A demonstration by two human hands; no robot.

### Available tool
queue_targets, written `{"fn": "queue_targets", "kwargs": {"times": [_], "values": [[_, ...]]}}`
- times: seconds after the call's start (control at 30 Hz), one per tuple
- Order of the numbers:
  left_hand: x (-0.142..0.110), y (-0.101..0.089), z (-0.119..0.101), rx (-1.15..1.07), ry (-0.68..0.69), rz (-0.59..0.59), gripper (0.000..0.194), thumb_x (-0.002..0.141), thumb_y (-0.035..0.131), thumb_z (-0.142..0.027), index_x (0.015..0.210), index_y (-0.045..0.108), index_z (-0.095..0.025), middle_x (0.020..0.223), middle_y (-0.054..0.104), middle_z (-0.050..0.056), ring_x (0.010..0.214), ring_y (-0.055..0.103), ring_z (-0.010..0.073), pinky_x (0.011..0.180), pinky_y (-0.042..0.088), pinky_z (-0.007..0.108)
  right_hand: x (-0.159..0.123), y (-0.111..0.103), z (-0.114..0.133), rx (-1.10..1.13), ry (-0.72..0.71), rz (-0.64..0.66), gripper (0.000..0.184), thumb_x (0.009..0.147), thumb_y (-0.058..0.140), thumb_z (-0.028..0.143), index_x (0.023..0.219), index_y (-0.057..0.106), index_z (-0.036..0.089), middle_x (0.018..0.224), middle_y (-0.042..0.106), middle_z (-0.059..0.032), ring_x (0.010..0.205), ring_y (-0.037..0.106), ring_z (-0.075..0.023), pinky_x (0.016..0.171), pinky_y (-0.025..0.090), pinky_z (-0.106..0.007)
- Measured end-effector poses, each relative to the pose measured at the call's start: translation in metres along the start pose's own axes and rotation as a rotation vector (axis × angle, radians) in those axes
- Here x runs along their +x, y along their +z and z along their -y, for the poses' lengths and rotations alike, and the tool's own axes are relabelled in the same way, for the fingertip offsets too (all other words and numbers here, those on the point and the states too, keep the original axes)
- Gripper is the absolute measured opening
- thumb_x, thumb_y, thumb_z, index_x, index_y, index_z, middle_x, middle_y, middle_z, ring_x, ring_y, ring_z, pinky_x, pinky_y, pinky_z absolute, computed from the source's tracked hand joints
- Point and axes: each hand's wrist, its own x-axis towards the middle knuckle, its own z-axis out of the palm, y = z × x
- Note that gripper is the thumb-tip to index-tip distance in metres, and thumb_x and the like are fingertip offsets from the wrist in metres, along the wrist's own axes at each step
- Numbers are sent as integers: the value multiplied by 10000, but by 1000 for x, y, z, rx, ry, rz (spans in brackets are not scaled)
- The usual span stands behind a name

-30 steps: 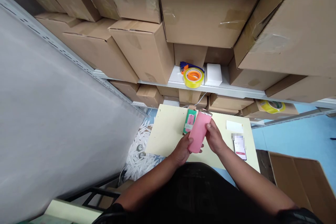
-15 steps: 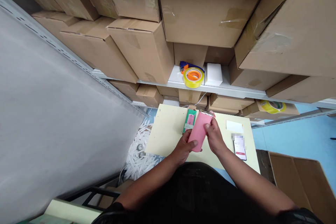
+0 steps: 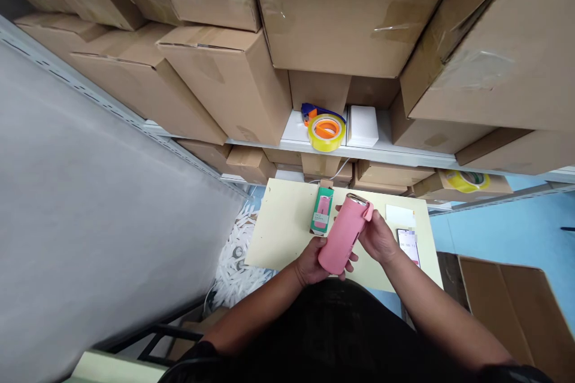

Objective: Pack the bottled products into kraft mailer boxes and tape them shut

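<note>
A pink tumbler [image 3: 342, 238] with a shiny metal rim and a small pink tab near its top is tilted above the table, its top leaning to the right. My left hand [image 3: 313, 262] is wrapped around its lower end, with fingertips showing under the far side. Around the upper right side, below the tab, my right hand [image 3: 378, 238] grips it; some of its fingers are hidden behind the tumbler. Dark marks run along the tumbler's right side. Just left of it, a green box [image 3: 321, 212] with a picture of a pink tumbler stands on the pale yellow table [image 3: 278, 221].
A phone [image 3: 408, 245] and a white card [image 3: 399, 215] lie at the table's right. Above, a shelf [image 3: 386, 155] holds yellow tape [image 3: 327, 133], a white box [image 3: 363, 125] and several cardboard cartons [image 3: 224, 72]. Paper shreds [image 3: 238, 263] cover the floor at left.
The tumbler has turned in my hands, bringing its tab and dark side marks into view. My right hand has shifted slightly right and down; the tumbler appears nearer to me.
</note>
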Motion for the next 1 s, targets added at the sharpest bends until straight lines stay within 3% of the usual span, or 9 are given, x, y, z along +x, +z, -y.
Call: {"fn": "queue_targets", "kwargs": {"times": [0.2, 0.33, 0.4, 0.5, 0.57, 0.63, 0.73, 0.83, 1.0], "values": [[9, -2, -2, -13, -54, 9, 730, 830, 625, -608, 1298, 645, -48, 1103, 743, 233, 865, 718, 288, 651, 555, 345, -3, -6, 9, -97, 32, -5, 772, 744, 734, 761, 1333, 629, 273, 968, 753, -77, 708, 684, -278, 597, 548, -417], [22, -11, -2, 126, -27, -62, 742, 833, 584, -680, 1264, 656, -81, 1134, 727, 226, 923, 702, 314, 733, 538, 406, 3, -15, 8, -185, 53, -147, 667, 733, 811, 627, 1282, 654, 281, 818, 718, -34, 589, 614, -233, 523, 489, -364], [34, -22, -9, 319, 16, -244, 729, 855, 519, -749, 1164, 684, -109, 1096, 729, 196, 952, 691, 309, 787, 522, 411, 7, -25, 7, -197, -14, -248, 622, 727, 828, 581, 1251, 673, 284, 849, 719, -30, 666, 627, -231, 587, 511, -356], [54, -45, -34, 829, 44, -693, 620, 914, 458, -719, 1067, 682, -162, 1094, 715, 150, 1005, 667, 293, 844, 504, 404, 9, -42, 7, -213, -94, -368, 607, 707, 867, 499, 1246, 688, 285, 930, 727, -29, 796, 636, -224, 698, 531, -342], [68, -60, -55, 1270, 7, -928, 539, 894, 556, -643, 1178, 652, -195, 1240, 674, 150, 1132, 626, 315, 924, 483, 419, 8, -53, 6, -226, -99, -408, 578, 720, 866, 472, 1239, 696, 283, 934, 724, -24, 819, 628, -215, 732, 529, -337], [83, -74, -73, 1615, -24, -1035, 680, 865, 599, -617, 1367, 551, -160, 1417, 568, 199, 1318, 511, 370, 1032, 425, 447, 4, -60, 5, -244, -99, -434, 553, 733, 860, 462, 1230, 699, 281, 935, 722, -21, 824, 623, -211, 750, 525, -339], [107, -89, -83, 1852, -128, -1082, 950, 825, 603, -689, 1526, 362, -95, 1507, 471, 260, 1380, 424, 429, 1064, 389, 486, -2, -66, 1, -295, -116, -473, 579, 727, 863, 448, 1249, 682, 275, 953, 727, -24, 848, 628, -223, 767, 524, -352], [130, -100, -80, 1943, -209, -1111, 1056, 789, 619, -718, 1551, 299, -61, 1483, 476, 292, 1350, 438, 452, 1040, 401, 508, -8, -65, 0, -352, -110, -482, 574, 732, 863, 423, 1250, 664, 277, 951, 732, -23, 857, 636, -229, 776, 524, -361], [142, -110, -74, 1956, -256, -1116, 859, 776, 683, -539, 1477, 398, -132, 1393, 562, 231, 1271, 516, 397, 973, 452, 459, -13, -62, 4, -400, -103, -443, 532, 739, 862, 402, 1208, 648, 271, 988, 737, -30, 848, 643, -230, 783, 525, -377]]}}
